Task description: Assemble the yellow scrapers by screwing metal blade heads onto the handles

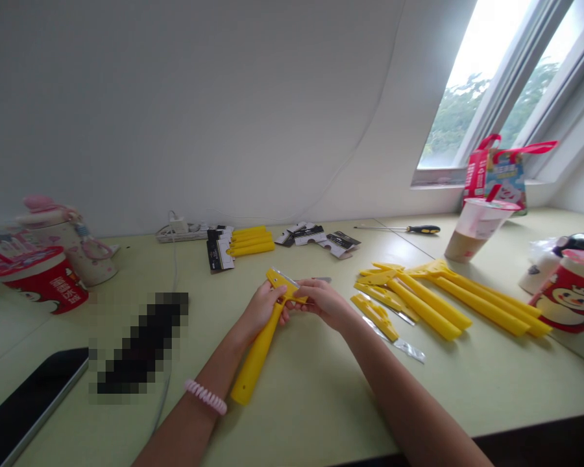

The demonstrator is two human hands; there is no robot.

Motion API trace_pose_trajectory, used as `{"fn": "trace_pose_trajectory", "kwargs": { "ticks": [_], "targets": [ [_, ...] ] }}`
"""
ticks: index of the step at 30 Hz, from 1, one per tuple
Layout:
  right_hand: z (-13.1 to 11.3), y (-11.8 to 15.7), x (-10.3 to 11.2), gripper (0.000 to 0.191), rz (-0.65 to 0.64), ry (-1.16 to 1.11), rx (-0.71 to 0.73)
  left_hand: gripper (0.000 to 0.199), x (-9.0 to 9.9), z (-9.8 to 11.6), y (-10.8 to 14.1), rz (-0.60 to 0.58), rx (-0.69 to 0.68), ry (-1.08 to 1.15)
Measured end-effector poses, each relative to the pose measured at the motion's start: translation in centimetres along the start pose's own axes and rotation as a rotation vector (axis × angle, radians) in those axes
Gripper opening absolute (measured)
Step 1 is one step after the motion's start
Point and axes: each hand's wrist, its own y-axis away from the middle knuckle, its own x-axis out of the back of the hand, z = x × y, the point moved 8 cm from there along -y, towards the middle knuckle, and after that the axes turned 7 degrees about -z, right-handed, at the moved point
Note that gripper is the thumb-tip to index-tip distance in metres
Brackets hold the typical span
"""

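Observation:
A yellow long-handled scraper (257,353) slants across the middle of the table, its head pointing away from me and its handle toward me. My left hand (263,308) is closed round the neck just below the head, thumb on top. At the right end of the head, my right hand (324,301) pinches the edge, with fingers curled and partly hidden. Along the head runs a clear or shiny strip, too small to make out. Right of my hands lie loose yellow scraper heads (376,316), a clear plastic sleeve (409,351) and several yellow handles (431,305).
Packaged yellow handles (250,241), black-and-white cards (316,235) and a screwdriver (421,229) lie at the back. Drink cups (481,227) stand right; a red cup (53,285) and bottle (90,256) stand left. A phone (34,402) and cable (163,395) lie front left.

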Motion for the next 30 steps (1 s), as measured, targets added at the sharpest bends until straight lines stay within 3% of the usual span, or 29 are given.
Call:
{"fn": "trace_pose_trajectory", "kwargs": {
  "ticks": [5, 13, 15, 17, 19, 21, 23, 26, 30],
  "targets": [
    [0.2, 0.1, 0.7, 0.017, 0.017, 0.045, -0.053, 0.022, -0.4, 0.7, 0.4, -0.016, 0.008, -0.021],
    [-0.2, 0.0, 1.8, 0.011, 0.161, 0.096, 0.015, 0.025, -0.6, 0.1, 0.4, -0.027, 0.054, -0.042],
    [-0.3, 0.2, 2.0, 0.011, 0.195, 0.096, 0.009, 0.032, 0.2, -0.1, 0.3, 0.047, 0.054, -0.076],
    [-0.3, 0.2, 2.4, 0.011, 0.223, 0.095, -0.003, 0.042, 1.6, 0.9, 0.6, 0.204, -0.014, -0.201],
    [-0.2, 0.3, 2.9, 0.011, 0.25, 0.094, -0.015, 0.049, 2.6, 3.2, 1.7, 0.384, -0.174, -0.438],
    [-0.1, 0.4, 3.4, 0.011, 0.285, 0.1, -0.021, 0.047, 1.6, 5.9, 3.0, 0.449, -0.391, -0.74],
    [-0.2, 0.5, 3.8, 0.011, 0.309, 0.11, -0.021, 0.036, -0.9, 7.2, 3.7, 0.318, -0.531, -1.033],
    [-0.4, 0.6, 3.9, 0.009, 0.302, 0.094, -0.018, 0.035, -3.6, 6.4, 3.8, 0.116, -0.551, -1.294],
    [-0.6, 1.0, 4.2, 0.006, 0.338, 0.047, -0.043, 0.048, -4.5, 5.0, 3.7, 0.061, -0.535, -1.441]
  ]
}}
